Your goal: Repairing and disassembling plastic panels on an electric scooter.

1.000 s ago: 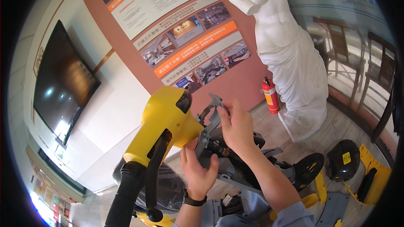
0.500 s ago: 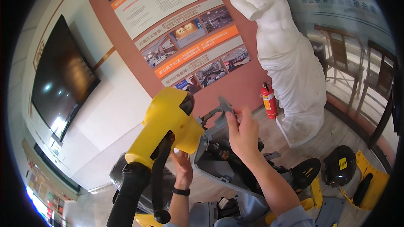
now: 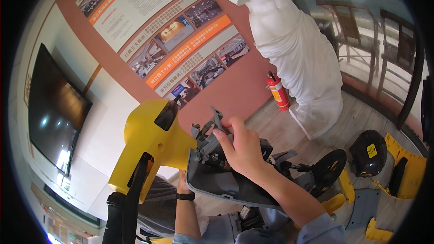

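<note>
The right hand [image 3: 242, 147] was clamped on a grey plastic part [image 3: 212, 129] atop the grey scooter frame [image 3: 226, 183], just right of the yellow cover [image 3: 151, 142]. The left hand [image 3: 182, 178] reached up beneath that frame; its grip could not be told.

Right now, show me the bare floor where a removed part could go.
Bare wooden floor lies between the red fire extinguisher, the white-draped statue and the scooter's black wheel. Crowded at lower right: black helmet, yellow panels, grey panel.
</note>
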The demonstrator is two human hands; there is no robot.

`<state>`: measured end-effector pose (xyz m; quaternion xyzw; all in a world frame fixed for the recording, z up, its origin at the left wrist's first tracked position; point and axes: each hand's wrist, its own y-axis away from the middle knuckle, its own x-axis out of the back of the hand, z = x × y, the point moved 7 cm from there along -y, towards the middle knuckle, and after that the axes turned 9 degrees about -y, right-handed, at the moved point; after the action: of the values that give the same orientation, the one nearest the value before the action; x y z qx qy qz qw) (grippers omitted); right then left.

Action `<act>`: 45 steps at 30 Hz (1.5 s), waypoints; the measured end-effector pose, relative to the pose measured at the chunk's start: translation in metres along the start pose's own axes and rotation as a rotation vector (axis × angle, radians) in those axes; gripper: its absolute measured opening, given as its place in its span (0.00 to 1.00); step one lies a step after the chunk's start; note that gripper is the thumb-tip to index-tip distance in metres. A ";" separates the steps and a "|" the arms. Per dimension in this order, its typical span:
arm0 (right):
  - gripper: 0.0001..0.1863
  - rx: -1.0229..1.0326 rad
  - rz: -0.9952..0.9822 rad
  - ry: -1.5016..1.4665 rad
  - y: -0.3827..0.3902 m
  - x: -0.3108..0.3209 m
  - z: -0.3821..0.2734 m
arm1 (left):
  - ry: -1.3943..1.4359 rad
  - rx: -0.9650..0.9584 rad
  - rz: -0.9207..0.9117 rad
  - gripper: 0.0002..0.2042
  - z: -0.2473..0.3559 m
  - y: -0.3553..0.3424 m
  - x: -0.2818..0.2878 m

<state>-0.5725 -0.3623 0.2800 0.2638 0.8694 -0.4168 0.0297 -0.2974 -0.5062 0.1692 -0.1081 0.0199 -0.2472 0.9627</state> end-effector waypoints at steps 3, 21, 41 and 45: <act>0.14 -0.025 0.041 0.047 -0.005 0.003 -0.012 | 0.008 0.018 -0.020 0.26 -0.001 0.000 0.003; 0.14 -0.046 -0.019 0.026 -0.010 -0.001 -0.019 | -0.277 -0.274 -0.063 0.30 -0.010 0.003 0.020; 0.19 -0.336 -0.242 -0.447 0.028 -0.041 0.012 | -0.273 -0.033 -0.032 0.61 -0.027 -0.009 0.024; 0.30 -0.430 -0.355 -0.756 0.028 -0.042 0.022 | -0.358 -0.033 -0.009 0.61 -0.017 -0.003 0.016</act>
<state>-0.5265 -0.3821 0.2569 -0.0712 0.8960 -0.2924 0.3265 -0.2861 -0.5196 0.1537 -0.1663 -0.1480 -0.2279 0.9479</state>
